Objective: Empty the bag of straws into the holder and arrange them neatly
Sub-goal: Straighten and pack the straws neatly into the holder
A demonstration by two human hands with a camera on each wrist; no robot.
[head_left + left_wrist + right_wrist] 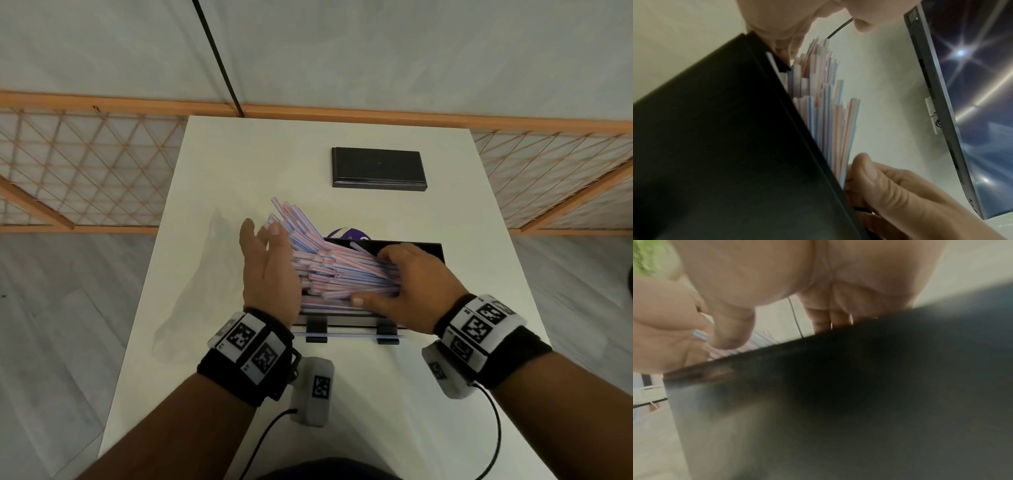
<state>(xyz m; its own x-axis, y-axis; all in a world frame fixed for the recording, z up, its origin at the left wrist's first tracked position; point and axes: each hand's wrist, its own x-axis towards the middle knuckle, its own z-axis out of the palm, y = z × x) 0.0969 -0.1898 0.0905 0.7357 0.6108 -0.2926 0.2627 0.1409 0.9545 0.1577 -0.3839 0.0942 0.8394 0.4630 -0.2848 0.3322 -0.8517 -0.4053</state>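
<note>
Many pink-and-blue striped straws lie in a heap in the black holder at the middle of the white table, their left ends fanning up and out past its left side. My left hand stands edge-on with straight fingers, its palm pressed against those loose ends. My right hand grips the right end of the heap, fingers curled over the top and thumb along the front. The left wrist view shows the straws rising above the holder's dark wall. The empty clear bag lies flat at the left.
A black lid lies at the back of the table. Something purple peeks out behind the holder. Wooden lattice panels flank the table. The left wrist view shows a dark screen at the right.
</note>
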